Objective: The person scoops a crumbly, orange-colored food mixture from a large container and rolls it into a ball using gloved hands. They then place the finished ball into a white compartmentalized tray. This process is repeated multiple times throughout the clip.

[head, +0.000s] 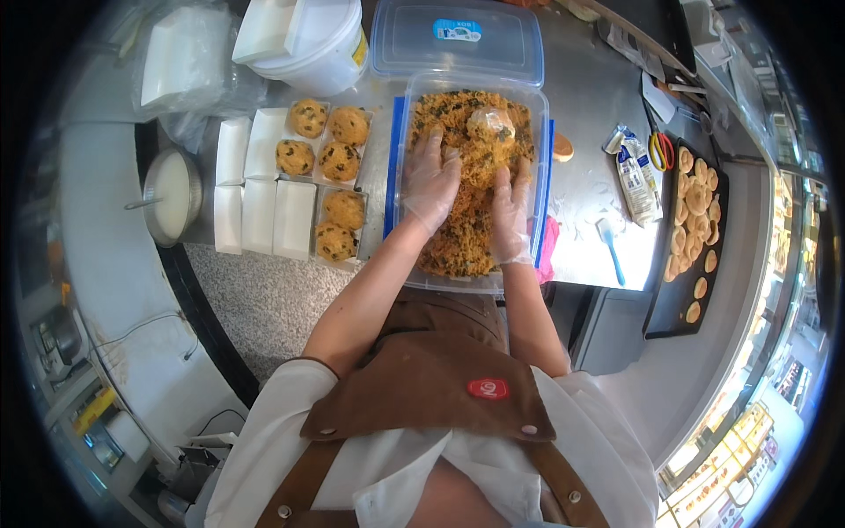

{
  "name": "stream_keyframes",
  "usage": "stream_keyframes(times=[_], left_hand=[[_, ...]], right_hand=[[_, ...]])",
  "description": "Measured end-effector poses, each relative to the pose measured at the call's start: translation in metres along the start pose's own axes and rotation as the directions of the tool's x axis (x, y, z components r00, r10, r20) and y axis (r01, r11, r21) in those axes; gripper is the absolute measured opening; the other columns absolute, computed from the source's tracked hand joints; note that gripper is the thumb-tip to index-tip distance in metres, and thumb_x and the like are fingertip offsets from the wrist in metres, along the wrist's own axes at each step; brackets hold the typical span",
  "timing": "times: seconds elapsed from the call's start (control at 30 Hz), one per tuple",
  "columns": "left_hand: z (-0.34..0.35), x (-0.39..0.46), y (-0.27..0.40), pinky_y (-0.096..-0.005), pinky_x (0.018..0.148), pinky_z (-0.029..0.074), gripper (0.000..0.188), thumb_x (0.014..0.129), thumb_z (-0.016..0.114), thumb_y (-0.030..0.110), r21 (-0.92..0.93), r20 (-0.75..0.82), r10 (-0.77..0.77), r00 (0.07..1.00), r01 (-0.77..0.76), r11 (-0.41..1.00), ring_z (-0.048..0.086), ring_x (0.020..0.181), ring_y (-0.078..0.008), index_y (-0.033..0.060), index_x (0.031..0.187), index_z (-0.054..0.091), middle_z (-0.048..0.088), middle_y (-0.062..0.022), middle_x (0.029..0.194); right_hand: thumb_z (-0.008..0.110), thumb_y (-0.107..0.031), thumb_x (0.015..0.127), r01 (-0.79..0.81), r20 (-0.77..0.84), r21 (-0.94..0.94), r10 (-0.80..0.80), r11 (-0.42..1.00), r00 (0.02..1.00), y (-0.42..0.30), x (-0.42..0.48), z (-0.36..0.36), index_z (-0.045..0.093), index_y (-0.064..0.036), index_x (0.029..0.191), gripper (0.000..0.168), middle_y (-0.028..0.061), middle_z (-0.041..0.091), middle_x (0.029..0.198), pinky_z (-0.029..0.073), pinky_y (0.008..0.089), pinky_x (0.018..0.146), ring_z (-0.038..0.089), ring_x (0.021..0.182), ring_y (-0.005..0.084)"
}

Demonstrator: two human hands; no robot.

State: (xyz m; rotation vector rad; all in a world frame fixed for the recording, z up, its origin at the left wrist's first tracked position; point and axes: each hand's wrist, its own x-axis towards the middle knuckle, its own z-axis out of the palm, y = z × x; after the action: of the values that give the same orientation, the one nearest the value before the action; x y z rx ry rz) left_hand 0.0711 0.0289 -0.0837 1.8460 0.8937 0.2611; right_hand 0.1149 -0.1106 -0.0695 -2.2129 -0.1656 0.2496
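A clear plastic tub [542,198] with blue clips holds orange-brown floss-like crumbs [455,241] with dark flecks. A round ball with a pale, shiny top [492,124] sits in the crumbs near the tub's far end. My left hand [434,178], in a clear plastic glove, lies on the crumbs at the left, fingers pointing away. My right hand [511,214], gloved too, is at the right with its fingertips in the crumbs below the ball. Crumbs lie between the hands; whether any are gripped is unclear. Left of the tub, crumb-coated balls [340,162] sit in pairs in small trays.
White paper trays [259,214] stand at the left, near a metal bowl of white cream [173,195]. Behind are a white bucket [317,59] and the tub's lid [455,56]. At right lie a blue spatula [610,247], scissors [661,151] and a black baking tray [667,310] of small round buns.
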Motion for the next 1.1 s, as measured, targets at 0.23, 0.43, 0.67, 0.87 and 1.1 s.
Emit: stream_keyframes(times=[0.23, 0.43, 0.67, 0.87, 1.1], left_hand=[[0.015, -0.015, 0.026, -0.0512, 0.117, 0.033, 0.059, 0.101, 0.056, 0.040, -0.211, 0.079, -0.241, 0.967, 0.252, 0.945, 0.042, 0.141, -0.0434, 0.0032, 0.146, 0.050, 0.048, -0.0266, 0.147], [-0.037, -0.061, 0.062, -0.0426, 0.120, 0.031, 0.065, 0.105, 0.055, 0.039, -0.508, 0.206, -0.082, 0.975, 0.178, 0.843, 0.034, 0.147, -0.0283, 0.0089, 0.158, 0.031, 0.031, -0.0137, 0.161], [-0.011, -0.040, 0.007, -0.0387, 0.104, 0.051, 0.043, 0.111, 0.041, 0.037, -0.845, 0.521, -0.233, 0.821, 0.535, -0.007, 0.062, 0.119, -0.0225, 0.0045, 0.131, 0.060, 0.067, -0.0110, 0.126], [-0.037, -0.040, 0.020, -0.0456, 0.103, 0.053, 0.045, 0.108, 0.040, 0.037, -0.695, 0.718, -0.146, 0.680, 0.707, -0.128, 0.065, 0.119, -0.0274, 0.0055, 0.136, 0.057, 0.066, -0.0132, 0.130], [-0.042, -0.041, 0.003, -0.0469, 0.102, 0.055, 0.042, 0.106, 0.044, 0.031, -0.728, 0.679, -0.126, 0.723, 0.643, -0.237, 0.068, 0.115, -0.0286, 0.0009, 0.129, 0.062, 0.069, -0.0155, 0.127]], right_hand=[[0.061, -0.042, 0.102, -0.399, 0.332, 0.717, 0.223, 0.572, 0.916, -0.042, -0.006, 0.009, 0.040, -0.009, 0.151, 0.062, 0.0160, 0.041, 0.147, 0.039, 0.0386, 0.111, 0.046, 0.132, 0.0280], [0.065, -0.040, 0.099, -0.663, 0.570, 0.711, 0.358, 0.236, 0.739, -0.036, -0.004, -0.026, 0.045, -0.010, 0.148, 0.061, 0.0130, 0.059, 0.138, 0.048, 0.0385, 0.102, 0.056, 0.125, 0.0250], [0.068, -0.046, 0.095, -0.651, 0.611, 0.744, 0.239, 0.153, 0.755, -0.023, -0.015, -0.019, 0.046, -0.009, 0.148, 0.068, 0.0132, 0.054, 0.145, 0.038, 0.0468, 0.116, 0.048, 0.137, 0.0314], [0.053, -0.030, 0.107, -0.160, 0.282, 0.696, -0.061, 0.700, 0.958, -0.036, -0.041, -0.016, 0.047, 0.001, 0.145, 0.050, 0.0112, 0.055, 0.140, 0.038, 0.0327, 0.112, 0.050, 0.130, 0.0219], [0.052, -0.009, 0.101, 0.182, 0.094, 0.203, -0.204, 0.962, 0.974, 0.015, -0.019, 0.003, 0.053, -0.014, 0.143, 0.042, 0.0173, 0.054, 0.142, 0.040, 0.0422, 0.111, 0.052, 0.131, 0.0292]])
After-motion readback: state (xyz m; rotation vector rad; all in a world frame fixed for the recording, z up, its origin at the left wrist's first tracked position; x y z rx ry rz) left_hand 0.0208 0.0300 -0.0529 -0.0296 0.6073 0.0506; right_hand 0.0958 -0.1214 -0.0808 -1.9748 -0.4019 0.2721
